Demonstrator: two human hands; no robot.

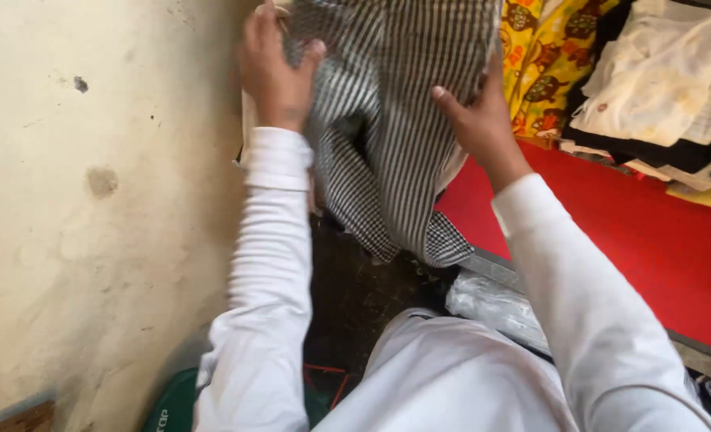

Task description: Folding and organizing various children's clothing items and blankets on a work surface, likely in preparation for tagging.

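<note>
A big pale wall [91, 200] fills the left side of the frame. A red table top [651, 240] runs down the right side. On it, in the upper right corner, lies a heap of cream clothes [659, 80] next to a yellow patterned cloth [543, 56].

At the top middle hangs a black-and-white striped garment [395, 120]. It is held up in the air, and its bottom edge dangles over the dark floor [355, 296].

The left hand [275, 72] grips the cloth's upper left edge, with the thumb pressed on the front. The right hand [479, 112] grips the right edge; its thumb lies on the front and its fingers are hidden behind the cloth.
</note>
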